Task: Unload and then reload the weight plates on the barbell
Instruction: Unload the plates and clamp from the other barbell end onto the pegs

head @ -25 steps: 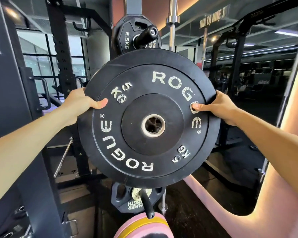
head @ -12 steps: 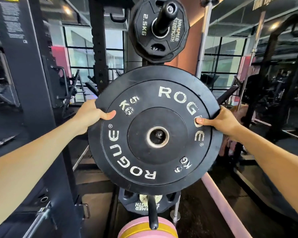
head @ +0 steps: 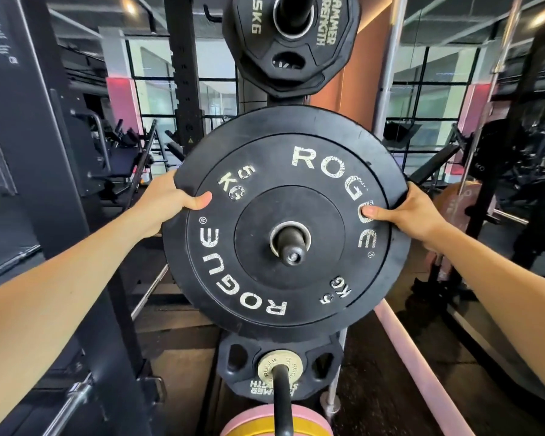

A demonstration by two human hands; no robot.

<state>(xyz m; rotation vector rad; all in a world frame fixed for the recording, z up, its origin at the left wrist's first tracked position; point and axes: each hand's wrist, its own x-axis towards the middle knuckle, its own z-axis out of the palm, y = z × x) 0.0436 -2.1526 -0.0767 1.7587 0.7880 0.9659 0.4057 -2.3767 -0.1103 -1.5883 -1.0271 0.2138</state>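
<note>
The left hand (head: 167,202) grips the plate's (head: 287,221) left rim, thumb across its face, fingers curled behind. The right hand (head: 412,212) grips the right rim the same way. The plate is black, marked ROGUE and 5 KG in worn white, and sits on a dark peg (head: 291,247) that pokes through its centre hole. A smaller black plate (head: 291,39) hangs on a peg above, another (head: 280,369) below. Dark rack uprights (head: 44,152) stand left; windows (head: 158,89) lie behind.

The 5 kg plate (head: 286,221) sits on a storage peg (head: 291,247) through its centre hole, the left hand (head: 167,202) gripping its left edge and the right hand (head: 412,212) its right. A 2.5 kg plate (head: 291,42) hangs on the peg above; another small plate (head: 279,369) hangs below.
</note>
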